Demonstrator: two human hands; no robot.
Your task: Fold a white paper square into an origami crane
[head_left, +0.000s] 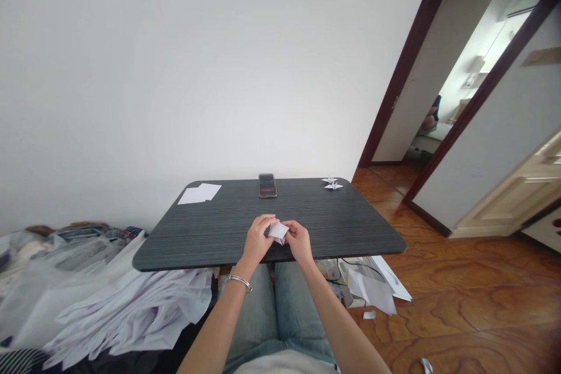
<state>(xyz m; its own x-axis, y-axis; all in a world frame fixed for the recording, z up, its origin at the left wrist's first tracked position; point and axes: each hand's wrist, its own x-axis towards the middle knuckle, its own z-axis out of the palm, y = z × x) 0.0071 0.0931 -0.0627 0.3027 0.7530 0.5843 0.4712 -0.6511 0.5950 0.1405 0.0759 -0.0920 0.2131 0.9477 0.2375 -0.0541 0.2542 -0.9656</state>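
Folded paper in both hands, dark table, wood floor

Free room on a dark wood-grain desk: a wide bare band runs from the left hand and right hand, closed on folded paper, to the far edge. Obstacles: white paper sheets, far left corner; a smartphone, mid far edge; two paper cranes, far right corner. Off the near edge: a paper heap, left; loose sheets, right, apparently with cables.
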